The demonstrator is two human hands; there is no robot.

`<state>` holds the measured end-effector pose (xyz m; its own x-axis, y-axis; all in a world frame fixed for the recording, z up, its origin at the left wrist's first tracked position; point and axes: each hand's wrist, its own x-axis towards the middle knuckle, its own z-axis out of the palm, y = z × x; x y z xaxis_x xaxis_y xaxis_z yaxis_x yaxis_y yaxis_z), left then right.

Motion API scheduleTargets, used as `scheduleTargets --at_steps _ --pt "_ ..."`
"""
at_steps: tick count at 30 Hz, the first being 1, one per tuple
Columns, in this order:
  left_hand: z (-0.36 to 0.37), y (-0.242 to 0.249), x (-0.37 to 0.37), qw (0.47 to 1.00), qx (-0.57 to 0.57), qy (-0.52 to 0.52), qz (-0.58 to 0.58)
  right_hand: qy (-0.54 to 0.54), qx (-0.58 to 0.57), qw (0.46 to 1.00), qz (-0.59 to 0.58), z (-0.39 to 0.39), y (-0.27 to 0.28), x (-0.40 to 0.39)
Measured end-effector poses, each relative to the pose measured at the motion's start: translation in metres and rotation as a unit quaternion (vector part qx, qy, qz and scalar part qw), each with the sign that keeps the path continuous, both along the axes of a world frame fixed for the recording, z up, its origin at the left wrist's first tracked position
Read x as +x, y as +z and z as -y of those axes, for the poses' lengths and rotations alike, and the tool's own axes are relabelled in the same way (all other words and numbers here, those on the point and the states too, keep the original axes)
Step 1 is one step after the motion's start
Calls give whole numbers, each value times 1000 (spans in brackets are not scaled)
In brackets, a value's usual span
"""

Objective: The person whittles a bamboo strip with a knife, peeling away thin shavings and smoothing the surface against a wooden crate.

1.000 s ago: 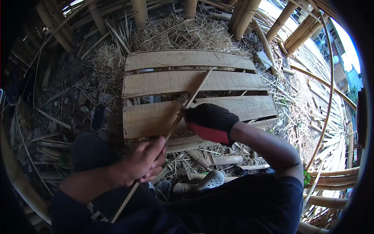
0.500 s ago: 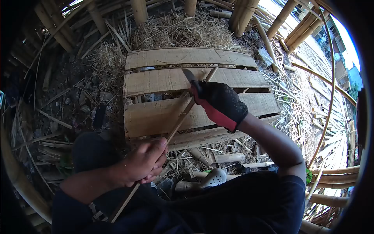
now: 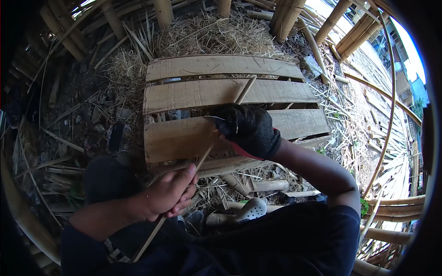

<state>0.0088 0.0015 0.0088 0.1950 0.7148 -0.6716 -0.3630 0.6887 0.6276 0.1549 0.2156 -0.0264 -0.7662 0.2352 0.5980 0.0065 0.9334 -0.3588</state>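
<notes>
A thin bamboo strip point(image 3: 151, 239) slants from my lap up across the slatted wooden platform point(image 3: 184, 94). My bare left hand point(image 3: 171, 192) is wrapped round its lower part, near the platform's front edge. My right hand point(image 3: 246, 128), in a black and red glove, is closed over the strip higher up, above the middle slats. It holds a knife point(image 3: 213, 118) whose blade points left; the handle is hidden in the glove. The strip's far end sticks out beyond the glove, over the second slat.
Straw point(image 3: 216, 37) and bamboo scraps lie behind the platform. Upright bamboo posts point(image 3: 287, 18) stand at the back. A grey perforated shoe point(image 3: 253, 209) shows below the platform. Long bamboo poles point(image 3: 393, 210) lie at the right.
My right hand has moved down along the strip, nearer my left hand, and the knife blade has turned to point more to the left. My left hand has hardly moved.
</notes>
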Motion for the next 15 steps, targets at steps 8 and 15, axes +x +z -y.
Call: scheduleTargets --at_steps 8,15 --pt "1 -6 4 996 21 -9 89 -1 234 971 42 -14 31 -1" --pt "7 -15 7 989 54 -17 137 -181 396 900 19 -68 49 2"
